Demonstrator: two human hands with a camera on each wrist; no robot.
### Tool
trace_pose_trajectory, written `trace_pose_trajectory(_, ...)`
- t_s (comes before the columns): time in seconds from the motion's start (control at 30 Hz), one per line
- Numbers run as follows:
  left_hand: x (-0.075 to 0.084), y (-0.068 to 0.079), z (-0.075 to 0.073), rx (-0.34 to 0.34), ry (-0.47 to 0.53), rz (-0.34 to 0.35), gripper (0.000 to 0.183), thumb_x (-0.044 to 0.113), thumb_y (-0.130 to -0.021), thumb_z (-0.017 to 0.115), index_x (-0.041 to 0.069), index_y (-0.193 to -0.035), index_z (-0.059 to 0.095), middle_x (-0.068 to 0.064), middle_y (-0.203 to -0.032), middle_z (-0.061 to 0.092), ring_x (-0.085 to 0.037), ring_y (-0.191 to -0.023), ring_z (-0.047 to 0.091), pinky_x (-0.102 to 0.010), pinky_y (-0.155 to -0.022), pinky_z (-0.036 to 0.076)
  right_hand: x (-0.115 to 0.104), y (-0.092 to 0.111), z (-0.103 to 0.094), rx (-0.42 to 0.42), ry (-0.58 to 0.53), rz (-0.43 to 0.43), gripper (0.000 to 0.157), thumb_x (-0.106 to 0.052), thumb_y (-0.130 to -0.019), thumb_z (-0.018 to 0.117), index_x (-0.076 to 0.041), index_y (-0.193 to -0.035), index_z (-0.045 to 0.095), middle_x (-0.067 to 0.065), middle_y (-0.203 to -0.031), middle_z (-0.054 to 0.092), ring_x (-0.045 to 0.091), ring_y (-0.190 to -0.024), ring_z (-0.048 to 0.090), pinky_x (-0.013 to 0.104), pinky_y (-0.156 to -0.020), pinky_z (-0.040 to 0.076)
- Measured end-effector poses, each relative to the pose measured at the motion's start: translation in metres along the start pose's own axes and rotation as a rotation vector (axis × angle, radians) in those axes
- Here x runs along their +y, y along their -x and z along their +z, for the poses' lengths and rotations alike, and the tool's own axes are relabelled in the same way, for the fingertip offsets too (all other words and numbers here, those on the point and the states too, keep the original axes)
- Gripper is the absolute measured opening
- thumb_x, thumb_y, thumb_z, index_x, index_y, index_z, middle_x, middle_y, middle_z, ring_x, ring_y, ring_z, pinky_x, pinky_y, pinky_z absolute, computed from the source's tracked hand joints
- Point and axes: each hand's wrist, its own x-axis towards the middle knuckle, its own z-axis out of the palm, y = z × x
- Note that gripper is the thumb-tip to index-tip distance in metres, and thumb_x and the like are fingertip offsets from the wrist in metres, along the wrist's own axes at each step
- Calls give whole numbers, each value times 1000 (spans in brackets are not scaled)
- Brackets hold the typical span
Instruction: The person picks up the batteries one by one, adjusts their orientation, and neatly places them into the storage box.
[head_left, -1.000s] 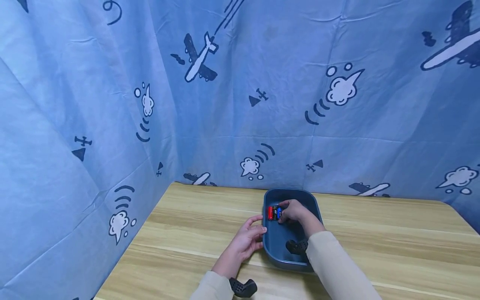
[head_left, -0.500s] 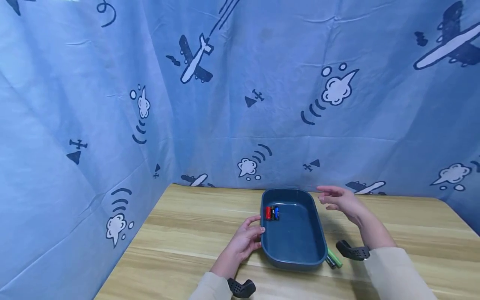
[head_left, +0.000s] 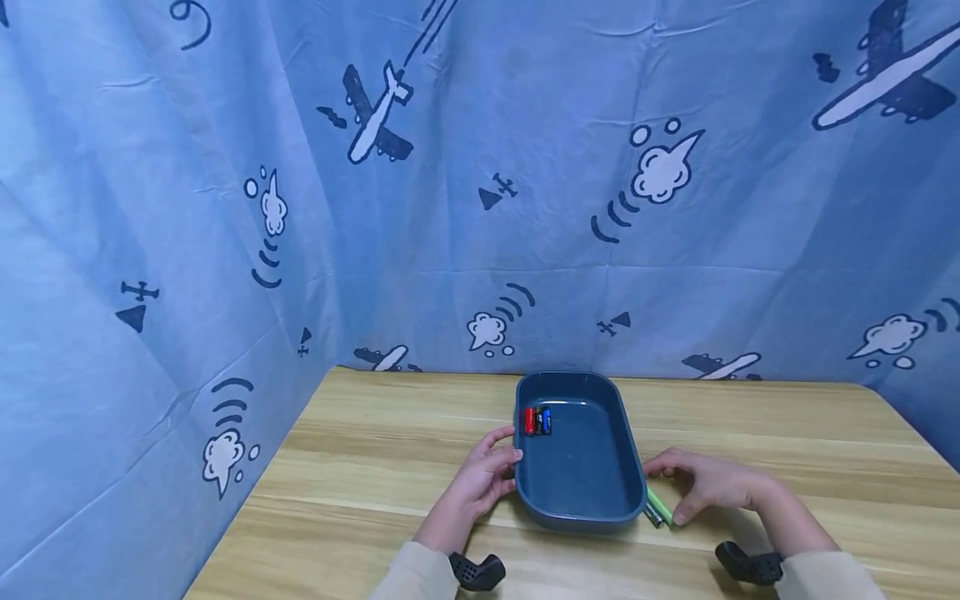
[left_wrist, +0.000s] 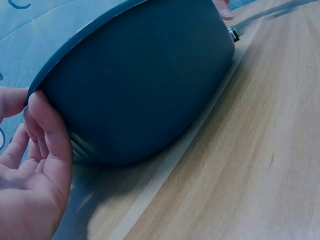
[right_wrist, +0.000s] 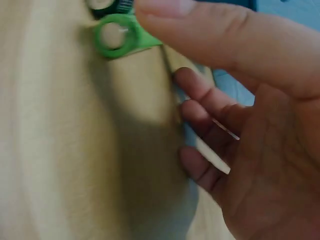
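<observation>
My left hand (head_left: 483, 475) holds the left rim of a dark blue rectangular plastic bin (head_left: 577, 492), its thumb and forefinger at the edge, as the left wrist view also shows. Inside the bin, by its left wall, three small batteries lie side by side: a red battery (head_left: 529, 422), a black battery (head_left: 538, 422) and a blue battery (head_left: 547, 421). To the bin's right lie a light green battery (head_left: 659, 505) and a dark battery (head_left: 653, 517). My right hand (head_left: 712, 482) is over the green battery (right_wrist: 116, 36), thumb at its near end, fingers apart and loosely bent.
The bin stands on a wood-grain table (head_left: 390, 442). A blue cloth (head_left: 450, 208) printed with planes and clouds hangs behind and to the left. Each wrist wears a black strap mount, such as the right wrist mount (head_left: 750, 567).
My right hand has left the blue battery in the bin, lifted out to the right and come down by the green battery. The left hand stays at the rim.
</observation>
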Motion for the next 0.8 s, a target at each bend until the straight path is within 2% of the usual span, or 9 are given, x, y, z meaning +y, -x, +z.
trace_pose_trajectory(0.23, 1, 1, -1, -12, 0, 7, 50, 4, -86, 59, 6, -132, 42, -17, -107, 61, -16, -81, 62, -26, -63, 53, -3, 4, 9, 56, 121, -67, 59, -23, -62, 83, -15, -116, 60, 10, -119, 48, 8, -109, 38, 50, -89, 32)
trace_pose_trajectory(0.33, 2, 1, -1, -7, -13, 10, 51, 5, -86, 59, 6, -133, 41, -20, -111, 60, -17, -83, 62, -26, -64, 53, -6, 5, 11, 71, 140, -54, 57, -24, -62, 83, -17, -114, 61, 9, -118, 47, 14, -110, 37, 52, -89, 32)
trace_pose_trajectory(0.43, 2, 1, -1, -2, -15, 8, 52, 5, -85, 59, 7, -134, 41, -22, -114, 58, -17, -84, 62, -26, -64, 53, -7, 4, 13, 71, 128, -18, 56, -24, -62, 82, -17, -113, 61, 9, -119, 44, 25, -110, 36, 55, -88, 33)
trace_pose_trajectory(0.53, 2, 2, -1, 1, -13, 5, 52, 6, -86, 59, 7, -134, 41, -23, -117, 57, -18, -86, 62, -26, -65, 53, -6, 3, 14, 71, 98, 3, 55, -22, -62, 81, -15, -113, 62, 11, -119, 43, 30, -109, 36, 55, -88, 33)
trace_pose_trajectory(0.63, 1, 3, 0, -1, -8, -3, 52, 5, -86, 59, 6, -134, 40, -23, -118, 57, -19, -87, 62, -26, -65, 53, -1, 5, 14, 81, 35, -14, 55, -19, -64, 80, -8, -114, 61, 14, -119, 46, 21, -108, 40, 48, -88, 34)
trace_pose_trajectory(0.73, 0, 5, 0, -3, -6, -4, 52, 5, -86, 59, 6, -134, 40, -21, -116, 58, -18, -86, 62, -26, -64, 53, 6, 7, 13, 107, -88, -1, 59, -12, -67, 78, 1, -120, 57, 16, -116, 51, 14, -102, 46, 36, -85, 39)
trace_pose_trajectory(0.8, -1, 5, -1, -3, -6, -3, 52, 4, -85, 59, 6, -134, 41, -21, -114, 59, -18, -86, 62, -26, -63, 52, 11, 9, 12, 142, -205, 28, 64, -7, -68, 76, 9, -124, 50, 19, -115, 53, 13, -100, 50, 30, -83, 44)
